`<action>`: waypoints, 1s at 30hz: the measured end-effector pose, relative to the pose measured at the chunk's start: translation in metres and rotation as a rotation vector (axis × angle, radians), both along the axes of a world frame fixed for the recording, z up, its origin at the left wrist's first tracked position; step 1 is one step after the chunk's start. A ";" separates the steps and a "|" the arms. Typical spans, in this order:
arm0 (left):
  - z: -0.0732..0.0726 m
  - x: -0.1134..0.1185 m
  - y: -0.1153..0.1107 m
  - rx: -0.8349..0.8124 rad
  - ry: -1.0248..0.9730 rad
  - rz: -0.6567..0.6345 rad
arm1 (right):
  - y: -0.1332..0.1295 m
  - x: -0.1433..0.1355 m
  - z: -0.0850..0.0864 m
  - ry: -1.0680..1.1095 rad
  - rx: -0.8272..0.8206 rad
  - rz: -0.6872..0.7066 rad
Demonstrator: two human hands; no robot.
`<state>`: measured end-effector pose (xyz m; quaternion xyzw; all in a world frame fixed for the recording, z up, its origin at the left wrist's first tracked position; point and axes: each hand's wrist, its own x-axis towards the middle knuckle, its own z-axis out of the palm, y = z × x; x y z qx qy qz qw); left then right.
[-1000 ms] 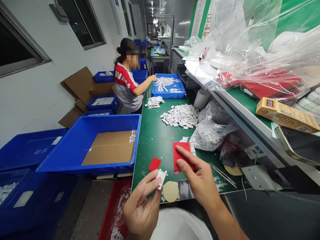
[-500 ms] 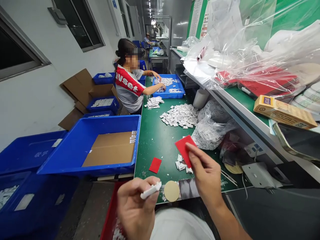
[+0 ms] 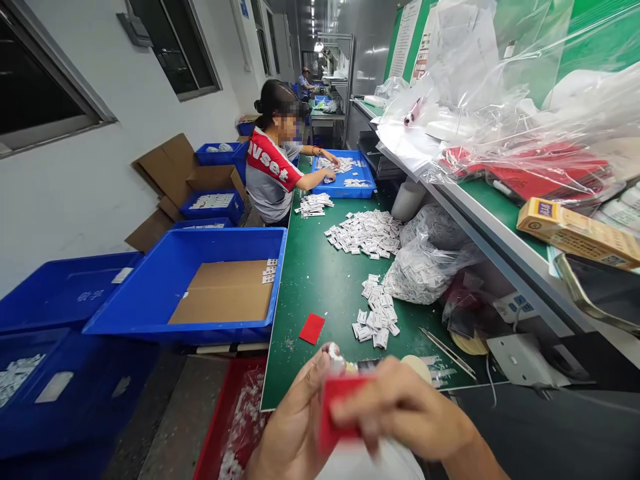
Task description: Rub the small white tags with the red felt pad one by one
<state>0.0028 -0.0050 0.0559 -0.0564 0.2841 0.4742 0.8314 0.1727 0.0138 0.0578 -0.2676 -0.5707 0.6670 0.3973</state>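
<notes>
In my left hand (image 3: 293,423), closed at the bottom of the head view, is a small white plastic part (image 3: 335,357), its end showing above the fingertips. My right hand (image 3: 415,407), blurred by motion, pinches a red square sheet (image 3: 331,393) against or just in front of the left hand. Whether the sheet touches the white part cannot be made out. A second red square (image 3: 312,329) lies flat on the green table (image 3: 295,280). Beyond my hands is a small heap of white plastic parts (image 3: 377,317).
A larger heap of white parts (image 3: 364,233) lies by a clear plastic bag (image 3: 425,270). Tweezers (image 3: 447,351) rest at right, under a cluttered shelf (image 3: 505,207). Left stands a blue bin (image 3: 125,317). A co-worker (image 3: 273,173) reaches into a blue tray (image 3: 345,192).
My right hand has brought the red square down and left to my left hand, uncovering the small heap. My left hand has shifted slightly right with the white part.
</notes>
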 end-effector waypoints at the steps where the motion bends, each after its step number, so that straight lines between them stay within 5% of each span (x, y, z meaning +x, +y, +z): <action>1: 0.000 -0.001 0.000 0.015 0.021 0.006 | 0.004 0.002 0.003 -0.066 0.085 -0.116; 3: -0.001 -0.002 0.001 0.033 0.042 0.023 | 0.011 0.005 0.009 -0.066 0.190 -0.212; 6: -0.001 -0.003 0.002 0.039 0.030 -0.057 | 0.012 0.004 0.014 -0.068 0.241 0.006; 7: -0.002 -0.003 0.001 0.037 0.029 -0.064 | 0.011 0.003 0.014 -0.108 0.243 -0.043; 10: -0.004 -0.004 -0.001 0.081 0.041 -0.017 | 0.007 0.000 0.015 -0.169 0.166 -0.508; 14: -0.009 -0.007 -0.001 0.261 0.128 -0.069 | 0.009 0.003 0.021 -0.015 0.000 -0.136; 17: -0.011 -0.009 0.000 0.342 0.199 -0.068 | 0.016 0.005 0.028 -0.016 -0.136 -0.240; 19: -0.010 -0.010 0.000 0.378 0.231 -0.106 | 0.022 0.004 0.031 -0.009 -0.209 -0.141; 23: -0.005 -0.009 -0.001 0.447 0.260 -0.170 | 0.026 0.000 0.031 -0.058 -0.236 -0.243; 26: -0.004 -0.010 -0.003 0.468 0.294 -0.181 | 0.024 0.000 0.032 -0.052 -0.275 -0.136; 30: -0.006 -0.013 -0.004 0.505 0.389 -0.131 | 0.022 0.001 0.033 -0.037 -0.259 -0.209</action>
